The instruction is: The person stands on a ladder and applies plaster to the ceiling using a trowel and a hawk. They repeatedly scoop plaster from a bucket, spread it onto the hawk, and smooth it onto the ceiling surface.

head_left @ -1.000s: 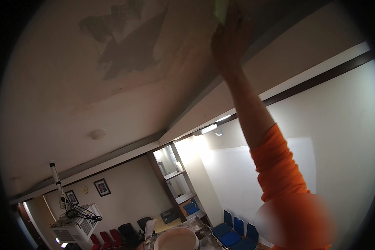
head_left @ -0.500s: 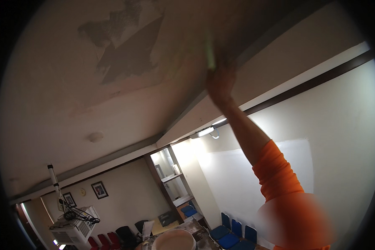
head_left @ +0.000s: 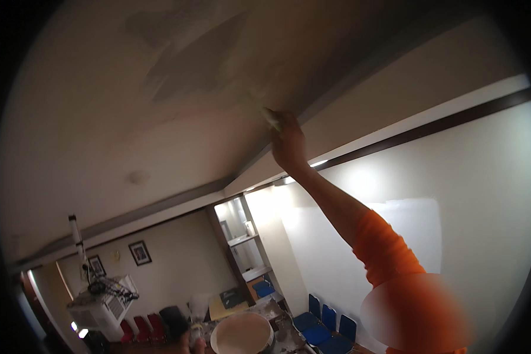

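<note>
Right hand [head_left: 288, 143] raised, I'm gripping a pale tool [head_left: 271, 120], likely for reaching the ceiling [head_left: 189, 138]; I can't tell if my left hand [head_left: 193, 342] is clasping anything.

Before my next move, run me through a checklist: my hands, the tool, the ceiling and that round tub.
1. Right hand gripping the pale tool: ok, fingers closed around it.
2. Tool raised to the ceiling: ok; whether its tip touches, cannot tell.
3. Ceiling even in tone: not ok, a darker grey patch stands out.
4. Left hand grip: cannot tell, blurred at the lower edge.
5. Round tub uncovered: ok, its open top shows.
</note>
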The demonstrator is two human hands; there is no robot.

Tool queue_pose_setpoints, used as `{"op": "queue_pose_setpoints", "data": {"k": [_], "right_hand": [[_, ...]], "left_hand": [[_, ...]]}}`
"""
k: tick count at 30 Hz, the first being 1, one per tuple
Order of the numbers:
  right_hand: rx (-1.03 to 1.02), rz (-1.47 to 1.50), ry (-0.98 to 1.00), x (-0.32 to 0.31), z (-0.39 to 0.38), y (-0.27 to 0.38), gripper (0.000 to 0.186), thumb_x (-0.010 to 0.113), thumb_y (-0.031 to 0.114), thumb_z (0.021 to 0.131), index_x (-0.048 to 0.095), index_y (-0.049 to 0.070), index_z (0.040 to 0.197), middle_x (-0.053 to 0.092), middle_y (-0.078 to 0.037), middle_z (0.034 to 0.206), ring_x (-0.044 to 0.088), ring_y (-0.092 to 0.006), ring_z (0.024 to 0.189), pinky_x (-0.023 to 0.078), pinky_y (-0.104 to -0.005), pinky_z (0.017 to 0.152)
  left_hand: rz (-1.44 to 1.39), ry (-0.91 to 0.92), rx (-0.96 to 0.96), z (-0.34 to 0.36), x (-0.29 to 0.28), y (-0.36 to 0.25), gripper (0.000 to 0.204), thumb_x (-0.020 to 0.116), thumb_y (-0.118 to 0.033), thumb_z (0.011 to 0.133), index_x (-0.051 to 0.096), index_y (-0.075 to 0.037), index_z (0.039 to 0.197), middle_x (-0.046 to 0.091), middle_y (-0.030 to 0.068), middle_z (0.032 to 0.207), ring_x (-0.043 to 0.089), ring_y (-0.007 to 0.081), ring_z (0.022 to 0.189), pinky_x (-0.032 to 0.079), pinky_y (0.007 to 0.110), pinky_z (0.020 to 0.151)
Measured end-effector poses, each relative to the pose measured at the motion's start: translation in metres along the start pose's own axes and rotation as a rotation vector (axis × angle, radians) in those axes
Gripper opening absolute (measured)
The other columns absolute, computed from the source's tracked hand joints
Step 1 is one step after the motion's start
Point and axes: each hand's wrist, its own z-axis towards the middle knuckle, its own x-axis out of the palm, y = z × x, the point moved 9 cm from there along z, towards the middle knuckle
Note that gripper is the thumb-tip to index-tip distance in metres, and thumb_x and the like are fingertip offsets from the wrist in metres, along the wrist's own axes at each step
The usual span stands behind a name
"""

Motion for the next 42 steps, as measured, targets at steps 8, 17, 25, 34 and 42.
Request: {"op": "queue_pose_setpoints", "data": {"k": [8, 17, 25, 34, 42], "right_hand": [[0.825, 1.179, 0.215, -0.006, -0.121, 0.019, 0.016, 0.063, -0.005, 0.086, 0.061, 0.003, 0.1, 0.063, -0.004, 0.095, 0.06, -0.0138, 0.089, 0.048, -0.0299, 0.079], [0.806, 1.226, 0.374, -0.006, -0.164, 0.063, 0.024, 0.064, -0.004, 0.086, 0.063, 0.005, 0.108, 0.064, -0.005, 0.106, 0.062, -0.0156, 0.1, 0.053, -0.0326, 0.092], [0.673, 0.886, 0.645, 0.002, -0.185, 0.074, 0.021, 0.064, 0.001, 0.088, 0.066, 0.005, 0.109, 0.066, -0.005, 0.101, 0.062, -0.0135, 0.094, 0.051, -0.0279, 0.078], [0.086, 0.53, 0.635, 0.005, -0.164, 0.114, 0.033, 0.063, -0.004, 0.083, 0.066, 0.006, 0.114, 0.066, -0.012, 0.104, 0.063, -0.0252, 0.089, 0.052, -0.0334, 0.073], [0.134, 0.28, 0.843, 0.022, -0.197, 0.082, 0.036, 0.058, -0.002, 0.086, 0.063, 0.01, 0.119, 0.065, -0.013, 0.109, 0.063, -0.0304, 0.094, 0.053, -0.0355, 0.083]], "left_hand": [[-0.35, 0.21, 0.053, 0.062, 0.013, -0.084, 0.024, 0.052, -0.024, 0.094, 0.054, -0.001, 0.101, 0.055, 0.003, 0.076, 0.04, 0.0035, 0.052, 0.031, 0.021, 0.046], [-0.448, 0.315, 0.042, 0.086, 0.032, -0.132, 0.026, 0.049, -0.025, 0.097, 0.053, 0.0, 0.102, 0.054, 0.0045, 0.074, 0.039, 0.0042, 0.045, 0.028, 0.019, 0.039], [-0.532, 0.373, -0.03, 0.086, 0.038, -0.117, 0.025, 0.051, -0.024, 0.097, 0.055, 0.001, 0.101, 0.052, 0.0037, 0.073, 0.037, 0.0032, 0.044, 0.026, 0.018, 0.038], [-0.594, 0.409, -0.091, 0.08, 0.029, -0.112, 0.028, 0.052, -0.024, 0.096, 0.056, 0.003, 0.103, 0.052, 0.0043, 0.072, 0.033, 0.0028, 0.044, 0.025, 0.018, 0.038], [-0.625, 0.404, -0.123, 0.077, 0.015, -0.106, 0.03, 0.052, -0.024, 0.095, 0.056, 0.003, 0.108, 0.053, 0.0037, 0.071, 0.032, 0.0023, 0.044, 0.025, 0.018, 0.039]]}}
